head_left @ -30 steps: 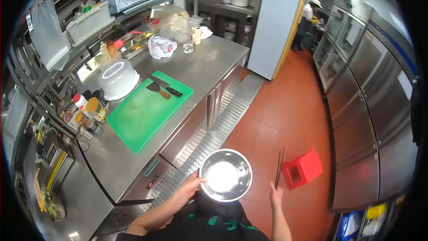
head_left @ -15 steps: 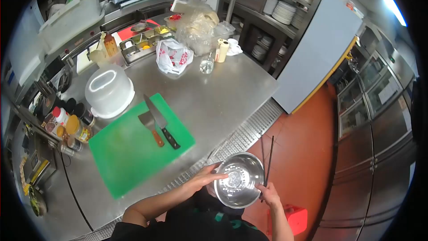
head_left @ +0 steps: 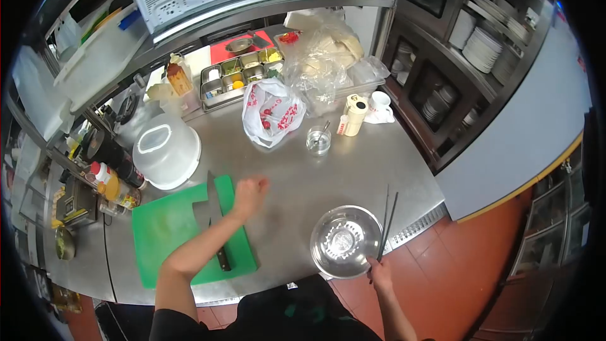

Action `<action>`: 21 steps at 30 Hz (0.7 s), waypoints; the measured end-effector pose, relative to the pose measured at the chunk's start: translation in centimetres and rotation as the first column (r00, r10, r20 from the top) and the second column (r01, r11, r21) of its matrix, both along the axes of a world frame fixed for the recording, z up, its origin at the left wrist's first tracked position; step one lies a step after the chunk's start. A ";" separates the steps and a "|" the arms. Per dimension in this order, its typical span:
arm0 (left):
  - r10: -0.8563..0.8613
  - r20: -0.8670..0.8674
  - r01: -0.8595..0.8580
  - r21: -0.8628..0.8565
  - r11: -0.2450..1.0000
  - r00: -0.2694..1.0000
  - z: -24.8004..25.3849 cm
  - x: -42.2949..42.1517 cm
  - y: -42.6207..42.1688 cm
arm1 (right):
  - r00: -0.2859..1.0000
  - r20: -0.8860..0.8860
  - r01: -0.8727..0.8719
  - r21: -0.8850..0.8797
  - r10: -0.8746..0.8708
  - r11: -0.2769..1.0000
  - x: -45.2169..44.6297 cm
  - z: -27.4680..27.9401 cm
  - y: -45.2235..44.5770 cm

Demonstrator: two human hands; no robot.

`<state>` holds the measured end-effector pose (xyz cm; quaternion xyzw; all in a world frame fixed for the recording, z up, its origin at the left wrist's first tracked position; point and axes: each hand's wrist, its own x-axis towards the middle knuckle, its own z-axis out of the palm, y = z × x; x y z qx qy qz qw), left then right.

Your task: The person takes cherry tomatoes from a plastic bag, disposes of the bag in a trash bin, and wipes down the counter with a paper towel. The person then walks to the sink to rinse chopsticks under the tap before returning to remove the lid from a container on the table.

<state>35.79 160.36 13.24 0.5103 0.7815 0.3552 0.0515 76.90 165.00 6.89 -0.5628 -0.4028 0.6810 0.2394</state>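
Right hand: our right hand (head_left: 379,273) grips the near right rim of a metal bowl (head_left: 341,246), with a pair of dark chopsticks (head_left: 389,223) pinched alongside.
Bowl: it is at the counter's near right edge, its inside facing us; whether it touches the steel we cannot tell.
Left hand: our left hand (head_left: 250,196) is loosely curled beside the far right corner of the green cutting board (head_left: 164,233); whether its fingers close on anything we cannot tell.
Board: under our left forearm we see a knife (head_left: 214,199), black handle towards us.
Writing: red print marks the white plastic bag (head_left: 273,113), too crumpled for us to read; the labels on the jars (head_left: 123,192) at left are too small.
Counter: on the bare steel (head_left: 287,183) we see a glass (head_left: 318,143), a cream bottle (head_left: 355,113) and, at far left, a translucent cover (head_left: 165,151).
Room: stacked plates (head_left: 483,49) fill shelves at far right; red tiles (head_left: 448,252) floor the right side.
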 end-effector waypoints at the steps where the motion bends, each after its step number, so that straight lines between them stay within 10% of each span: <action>1: -0.010 -0.274 0.011 0.002 1.000 0.962 0.3 -0.8 2.1 | 0.993 0.092 -0.076 0.088 0.068 0.993 -0.2 -1.2 2.2; 13: -0.215 -0.538 0.101 -0.234 0.967 0.815 -4.3 -11.7 21.3 | 0.956 0.225 -0.215 0.111 0.186 0.970 -3.8 -3.6 11.6; 21: 0.102 -0.363 -0.236 -0.349 0.907 0.926 -10.4 -18.6 24.1 | 0.907 0.324 -0.272 -0.037 0.269 0.962 -6.7 -1.9 13.2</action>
